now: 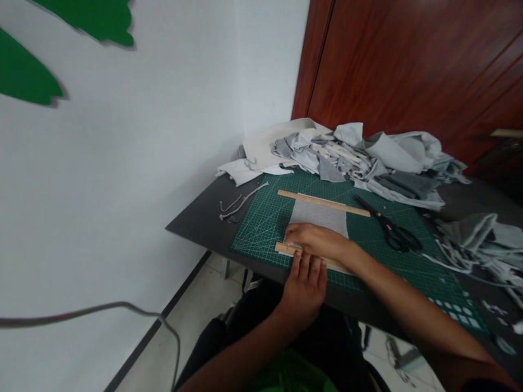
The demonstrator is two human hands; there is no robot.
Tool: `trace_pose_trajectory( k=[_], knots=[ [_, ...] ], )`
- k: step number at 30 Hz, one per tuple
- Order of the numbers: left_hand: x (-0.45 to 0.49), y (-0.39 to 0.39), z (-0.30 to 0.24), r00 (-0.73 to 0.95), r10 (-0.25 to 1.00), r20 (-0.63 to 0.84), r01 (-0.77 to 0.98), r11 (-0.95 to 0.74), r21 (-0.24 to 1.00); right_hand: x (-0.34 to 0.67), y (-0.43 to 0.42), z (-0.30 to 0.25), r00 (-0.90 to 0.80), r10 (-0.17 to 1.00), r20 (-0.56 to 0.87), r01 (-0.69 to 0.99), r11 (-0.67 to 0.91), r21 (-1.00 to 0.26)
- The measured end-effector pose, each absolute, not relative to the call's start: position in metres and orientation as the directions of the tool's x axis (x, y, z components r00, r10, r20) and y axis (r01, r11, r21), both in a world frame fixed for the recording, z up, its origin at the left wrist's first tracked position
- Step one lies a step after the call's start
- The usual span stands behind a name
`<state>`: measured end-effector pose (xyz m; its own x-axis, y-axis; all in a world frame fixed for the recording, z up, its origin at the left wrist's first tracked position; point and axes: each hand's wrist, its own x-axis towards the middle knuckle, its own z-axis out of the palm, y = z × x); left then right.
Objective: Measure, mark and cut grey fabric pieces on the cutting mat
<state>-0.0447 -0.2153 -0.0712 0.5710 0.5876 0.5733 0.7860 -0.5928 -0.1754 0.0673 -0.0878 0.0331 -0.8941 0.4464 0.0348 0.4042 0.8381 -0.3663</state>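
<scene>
A grey fabric rectangle [321,216] lies on the green cutting mat [265,218]. A wooden ruler [322,202] runs along its far edge. A second wooden ruler [283,248] lies along the near edge. My right hand [316,241] lies flat over this near ruler and the cloth, fingers stretched toward the left. My left hand [304,286] sits just below, at the mat's front edge, with its fingertips touching the near ruler.
Black scissors [390,228] lie on the mat to the right. A heap of grey and white fabric [359,155] covers the back of the dark table [200,218]. More scraps [478,239] lie at right, thin strips [241,204] at left. A white wall stands left.
</scene>
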Motion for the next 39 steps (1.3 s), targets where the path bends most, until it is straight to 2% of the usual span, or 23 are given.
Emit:
trace_pose_trajectory(
  k=[8,16,24,31,39],
  knots=[
    [-0.045,-0.216,-0.075,0.576,0.581,0.575,0.782,-0.597,-0.18,0.067,-0.089,0.037,-0.888,0.459,0.032,0.428,0.849,-0.31],
    [-0.045,-0.216,-0.074,0.583,0.6,0.548,0.781,-0.601,-0.172,0.067,-0.089,0.035,-0.897,0.439,0.053,0.393,0.847,-0.358],
    [-0.045,-0.217,-0.074,0.588,0.607,0.535,0.781,-0.599,-0.177,0.071,-0.086,0.033,-0.891,0.443,0.1,0.391,0.86,-0.328],
    [-0.044,-0.216,-0.072,0.581,0.596,0.554,0.781,-0.6,-0.174,0.069,-0.087,0.031,-0.899,0.429,0.083,0.368,0.846,-0.386],
    [-0.045,-0.216,-0.073,0.571,0.59,0.572,0.787,-0.592,-0.175,0.075,-0.081,0.027,-0.891,0.437,0.12,0.373,0.858,-0.355]
  ],
)
